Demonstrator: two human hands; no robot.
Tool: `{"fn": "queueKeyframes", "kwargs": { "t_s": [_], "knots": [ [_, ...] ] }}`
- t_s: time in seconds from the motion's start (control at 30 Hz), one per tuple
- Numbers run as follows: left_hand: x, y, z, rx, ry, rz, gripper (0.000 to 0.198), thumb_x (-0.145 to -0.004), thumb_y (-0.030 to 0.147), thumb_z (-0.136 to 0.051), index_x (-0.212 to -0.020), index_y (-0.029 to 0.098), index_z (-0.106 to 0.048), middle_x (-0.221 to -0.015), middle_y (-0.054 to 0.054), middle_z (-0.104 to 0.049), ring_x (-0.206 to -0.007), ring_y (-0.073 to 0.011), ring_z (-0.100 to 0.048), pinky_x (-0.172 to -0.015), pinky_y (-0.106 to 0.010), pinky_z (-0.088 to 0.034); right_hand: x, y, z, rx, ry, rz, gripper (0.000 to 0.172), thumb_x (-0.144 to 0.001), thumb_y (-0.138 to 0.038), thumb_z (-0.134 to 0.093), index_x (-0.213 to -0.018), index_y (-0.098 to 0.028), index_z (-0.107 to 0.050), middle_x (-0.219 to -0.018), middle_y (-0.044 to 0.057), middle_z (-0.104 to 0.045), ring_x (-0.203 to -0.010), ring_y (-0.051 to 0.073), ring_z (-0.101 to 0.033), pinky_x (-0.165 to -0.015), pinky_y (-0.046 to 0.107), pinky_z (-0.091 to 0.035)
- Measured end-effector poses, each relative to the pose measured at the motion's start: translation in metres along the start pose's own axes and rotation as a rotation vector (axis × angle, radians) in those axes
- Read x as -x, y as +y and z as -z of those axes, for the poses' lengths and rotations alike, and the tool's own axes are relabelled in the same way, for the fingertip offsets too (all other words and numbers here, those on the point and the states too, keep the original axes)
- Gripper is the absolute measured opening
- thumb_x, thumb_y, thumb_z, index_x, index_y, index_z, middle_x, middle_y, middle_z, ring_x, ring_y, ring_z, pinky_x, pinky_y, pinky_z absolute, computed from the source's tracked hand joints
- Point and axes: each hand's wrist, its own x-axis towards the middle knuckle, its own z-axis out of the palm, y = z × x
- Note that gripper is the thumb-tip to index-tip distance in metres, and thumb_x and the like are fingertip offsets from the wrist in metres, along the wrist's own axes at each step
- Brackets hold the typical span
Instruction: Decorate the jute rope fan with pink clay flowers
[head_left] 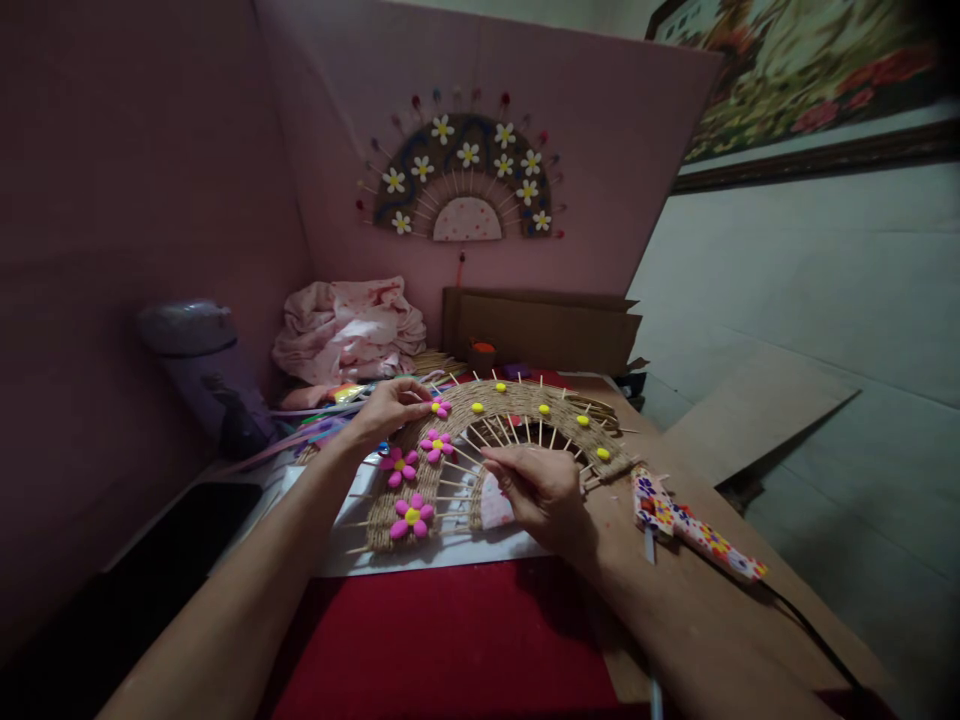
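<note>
A half-round woven jute fan (517, 405) with wooden sticks lies on a white sheet (442, 555). Pink flowers (412, 516) with yellow centres sit on its left side, and yellow dots (544, 409) run along its arc. My left hand (391, 405) pinches at the top pink flower (440, 407), fingers closed on a small piece I cannot make out. My right hand (541, 490) rests on the fan's inner sticks near the pink centre, fingers curled and pressing on the sticks.
A flower-patterned glue gun (694, 525) with a cord lies at the right on the brown table. Red cloth (450, 640) covers the near edge. A finished fan (466, 180) hangs on the pink wall. Crumpled pink cloth (349, 330), a jar (199, 365) and a cardboard box (540, 325) stand behind.
</note>
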Motion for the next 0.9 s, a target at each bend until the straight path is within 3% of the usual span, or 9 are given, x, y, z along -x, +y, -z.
{"fn": "queueKeyframes", "kwargs": {
  "t_s": [0.17, 0.27, 0.47, 0.67, 0.9],
  "knots": [
    [-0.0007, 0.0013, -0.0051, -0.06, 0.053, -0.023, 0.02, -0.057, 0.025, -0.072, -0.07, 0.014, -0.061, -0.053, 0.003, -0.059, -0.045, -0.0067, -0.043, -0.044, -0.019, -0.026, 0.0007, 0.0001, -0.0003, 0.005, 0.005, 0.007, 0.015, -0.084, -0.017, -0.057, -0.096, -0.018, -0.066, -0.075, 0.003, -0.072, -0.064, 0.013, -0.065, -0.059, 0.028, -0.051],
    [0.0018, 0.004, -0.0018, -0.014, 0.013, -0.003, 0.022, -0.057, 0.026, -0.072, -0.074, 0.014, -0.063, -0.054, 0.003, -0.058, -0.044, -0.0062, -0.042, -0.043, -0.018, -0.025, 0.001, 0.0005, -0.0001, 0.005, 0.007, 0.006, 0.015, -0.084, -0.017, -0.057, -0.096, -0.018, -0.066, -0.075, 0.003, -0.072, -0.064, 0.013, -0.065, -0.059, 0.028, -0.051],
    [0.0059, 0.0092, 0.0039, 0.172, 0.048, 0.069, 0.021, -0.057, 0.025, -0.07, -0.073, 0.014, -0.062, -0.056, 0.002, -0.058, -0.048, -0.0085, -0.049, -0.047, -0.02, -0.034, 0.0011, 0.0006, 0.0006, 0.003, -0.014, -0.006, 0.016, -0.084, -0.018, -0.057, -0.097, -0.019, -0.066, -0.077, 0.003, -0.072, -0.065, 0.014, -0.066, -0.06, 0.029, -0.051],
    [0.0016, 0.0068, 0.0001, 0.165, 0.101, 0.076, 0.025, -0.048, 0.022, -0.075, -0.065, 0.014, -0.058, -0.051, 0.003, -0.057, -0.047, -0.0081, -0.048, -0.048, -0.02, -0.033, 0.0008, -0.0002, 0.0012, 0.007, -0.018, -0.007, 0.016, -0.085, -0.018, -0.056, -0.098, -0.02, -0.066, -0.076, 0.003, -0.072, -0.065, 0.014, -0.065, -0.06, 0.029, -0.051],
    [0.0024, 0.0068, 0.0005, 0.156, 0.111, 0.068, 0.027, -0.05, 0.029, -0.075, -0.066, 0.014, -0.059, -0.051, 0.003, -0.057, -0.046, -0.0083, -0.049, -0.047, -0.02, -0.035, 0.0017, 0.0006, 0.0005, 0.002, -0.014, 0.0, 0.017, -0.084, -0.017, -0.057, -0.098, -0.019, -0.066, -0.075, 0.003, -0.072, -0.064, 0.013, -0.064, -0.06, 0.028, -0.05]
  ]
}}
